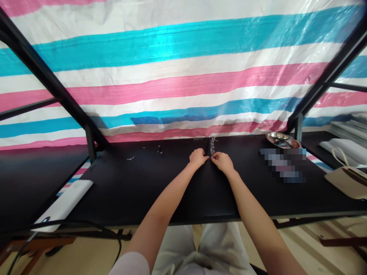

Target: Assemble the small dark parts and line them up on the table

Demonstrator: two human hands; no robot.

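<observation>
Both my arms reach forward over a black table. My left hand and my right hand meet near the table's far middle, fingers curled and pinched together. Between and just beyond them lies a short string of small pale beads; the fingertips of both hands close on its near end. What exactly the fingers pinch is too small to make out beyond that strand.
A shiny metal dish sits at the far right, with a blurred patch in front of it. Small dark bits lie at the far middle. A beige bag rests at the right edge, a white box at the left. A striped tarp hangs behind.
</observation>
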